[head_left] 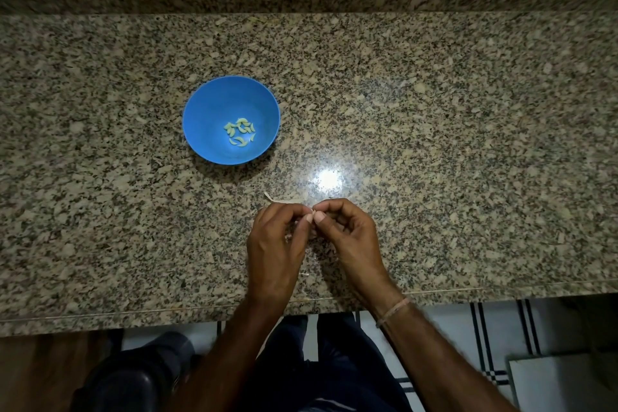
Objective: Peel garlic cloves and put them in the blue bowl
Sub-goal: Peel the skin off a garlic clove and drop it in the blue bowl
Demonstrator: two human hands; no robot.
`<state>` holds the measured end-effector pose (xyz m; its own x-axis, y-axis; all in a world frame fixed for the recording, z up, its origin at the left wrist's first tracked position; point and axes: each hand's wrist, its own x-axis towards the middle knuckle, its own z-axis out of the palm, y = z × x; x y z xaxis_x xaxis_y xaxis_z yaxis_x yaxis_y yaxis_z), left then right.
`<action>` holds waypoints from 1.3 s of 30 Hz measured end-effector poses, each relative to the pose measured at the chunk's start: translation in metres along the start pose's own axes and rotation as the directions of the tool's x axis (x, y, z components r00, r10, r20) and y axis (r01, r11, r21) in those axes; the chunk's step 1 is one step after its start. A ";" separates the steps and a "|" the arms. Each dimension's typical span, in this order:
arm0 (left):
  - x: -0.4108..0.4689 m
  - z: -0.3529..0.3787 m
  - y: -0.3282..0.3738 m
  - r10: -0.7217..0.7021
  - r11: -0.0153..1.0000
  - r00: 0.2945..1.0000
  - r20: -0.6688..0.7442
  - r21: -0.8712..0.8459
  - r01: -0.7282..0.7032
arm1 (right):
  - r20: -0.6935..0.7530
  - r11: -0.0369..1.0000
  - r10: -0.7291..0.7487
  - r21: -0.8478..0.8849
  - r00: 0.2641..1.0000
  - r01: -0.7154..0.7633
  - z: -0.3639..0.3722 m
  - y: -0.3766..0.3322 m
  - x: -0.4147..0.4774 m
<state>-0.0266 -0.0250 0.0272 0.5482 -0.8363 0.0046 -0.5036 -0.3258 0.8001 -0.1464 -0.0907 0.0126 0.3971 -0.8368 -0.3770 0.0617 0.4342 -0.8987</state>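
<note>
I see two hands: the left hand (276, 244) and right hand (347, 234) meet fingertip to fingertip, curled nearly closed, pinching one small garlic clove (313, 211), mostly hidden. One strip of papery peel (272, 198) lies on the granite counter (451, 130) just beyond the left knuckles. At eleven o'clock, well apart, sits one blue bowl (217, 100) holding roughly eight pale yellowish peeled cloves (240, 132).

A blue bowl (214, 104) holds pale yellow-green cloves (239, 132) on a speckled beige, grey and black granite counter (434, 94).
</note>
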 end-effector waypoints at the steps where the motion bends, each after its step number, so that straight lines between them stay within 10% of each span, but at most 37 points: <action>1: 0.000 0.000 0.000 0.022 1.000 1.000 0.001 0.019 -0.022 | 0.002 1.000 0.001 0.000 1.000 -0.001 -0.001 0.000 0.000; 19: -0.005 0.012 -0.016 -0.173 0.982 0.981 0.091 -0.056 0.179 | 0.044 0.858 0.338 0.397 0.940 -0.327 -0.008 0.000 0.005; 29: -0.004 0.005 -0.014 0.067 0.992 0.997 0.049 0.107 -0.072 | 0.111 0.869 0.418 0.240 0.901 -0.433 -0.003 -0.001 0.007; 39: -0.004 -0.032 -0.085 -0.150 0.935 0.978 -0.144 0.299 0.188 | -0.027 0.930 0.122 -0.346 0.992 -0.124 -0.002 0.007 0.009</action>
<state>0.0356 0.0202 -0.0218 0.7079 -0.7057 -0.0298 -0.5681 -0.5939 0.5698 -0.1444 -0.0962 0.0025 0.3766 -0.7862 -0.4901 -0.3087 0.3923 -0.8665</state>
